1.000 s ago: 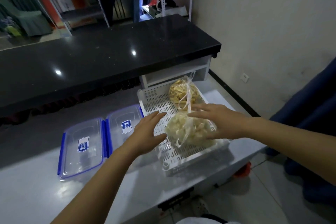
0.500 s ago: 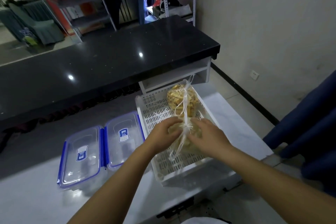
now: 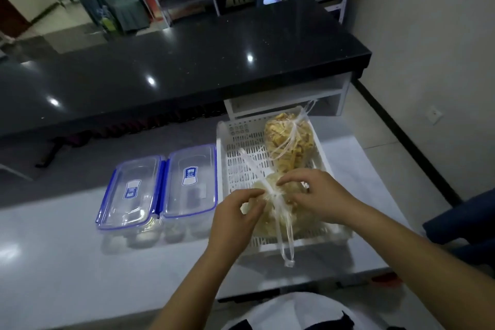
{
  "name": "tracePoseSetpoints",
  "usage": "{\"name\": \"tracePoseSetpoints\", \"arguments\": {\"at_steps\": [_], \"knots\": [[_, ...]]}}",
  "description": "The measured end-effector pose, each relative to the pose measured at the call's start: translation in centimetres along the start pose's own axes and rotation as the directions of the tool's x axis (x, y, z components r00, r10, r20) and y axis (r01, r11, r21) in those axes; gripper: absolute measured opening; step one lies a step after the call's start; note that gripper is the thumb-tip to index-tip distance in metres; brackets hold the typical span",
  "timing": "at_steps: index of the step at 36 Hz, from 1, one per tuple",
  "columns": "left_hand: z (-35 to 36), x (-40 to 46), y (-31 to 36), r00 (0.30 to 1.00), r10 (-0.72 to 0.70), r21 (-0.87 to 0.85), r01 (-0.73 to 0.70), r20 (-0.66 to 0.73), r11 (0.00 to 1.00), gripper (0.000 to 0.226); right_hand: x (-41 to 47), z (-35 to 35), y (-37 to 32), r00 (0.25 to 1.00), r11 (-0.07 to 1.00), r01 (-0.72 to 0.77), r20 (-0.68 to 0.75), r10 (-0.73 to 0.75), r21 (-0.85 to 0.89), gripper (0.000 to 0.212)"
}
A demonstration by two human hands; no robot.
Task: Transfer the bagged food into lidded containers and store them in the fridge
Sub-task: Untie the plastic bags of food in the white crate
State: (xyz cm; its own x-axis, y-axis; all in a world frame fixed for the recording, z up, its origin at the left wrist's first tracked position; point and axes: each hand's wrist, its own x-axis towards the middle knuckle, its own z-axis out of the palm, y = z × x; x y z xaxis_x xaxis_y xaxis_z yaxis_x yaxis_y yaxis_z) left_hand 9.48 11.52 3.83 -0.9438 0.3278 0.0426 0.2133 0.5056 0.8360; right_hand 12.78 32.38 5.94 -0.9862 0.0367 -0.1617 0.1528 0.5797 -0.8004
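Both hands are working the knot [image 3: 273, 194] on the near bag [image 3: 267, 218], which sits in the white basket [image 3: 233, 169]. The left hand [image 3: 235, 211] pinches the plastic just left of the knot, and the right hand [image 3: 316, 195] has its fingertips curled onto it from the other side. Looks like the untying step to me.

Risk is yanking too hard: thin plastic could rip under the pinch and dump food through the basket slots. The tails hanging below the grip could snag too. The two lidded containers [image 3: 160, 187], left of the hands, are still shut, so nowhere to pour yet. The second bag [image 3: 288, 139] sits just beyond the grip.
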Motion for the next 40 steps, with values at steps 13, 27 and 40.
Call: {"name": "tracePoseSetpoints", "arguments": {"at_steps": [13,27,40], "knots": [[1.8,-1.2,1.4,0.993,-0.059,0.076,0.067,-0.1,0.995,0.018,0.3,0.0,1.4,0.987,0.978,0.157,-0.008,-0.16,-0.138,0.019],[1.9,1.6,3.9,0.988,-0.134,0.237,0.15,-0.08,0.96,0.005,1.0,-0.5,1.3,0.943,0.932,0.306,-0.072,-0.324,-0.194,0.007],[-0.6,0.6,4.6,0.97,-0.146,-0.077,0.134,-0.194,0.988,0.027,0.2,-5.1,1.7,0.97,0.962,0.233,-0.104,-0.22,0.14,0.016]]}}
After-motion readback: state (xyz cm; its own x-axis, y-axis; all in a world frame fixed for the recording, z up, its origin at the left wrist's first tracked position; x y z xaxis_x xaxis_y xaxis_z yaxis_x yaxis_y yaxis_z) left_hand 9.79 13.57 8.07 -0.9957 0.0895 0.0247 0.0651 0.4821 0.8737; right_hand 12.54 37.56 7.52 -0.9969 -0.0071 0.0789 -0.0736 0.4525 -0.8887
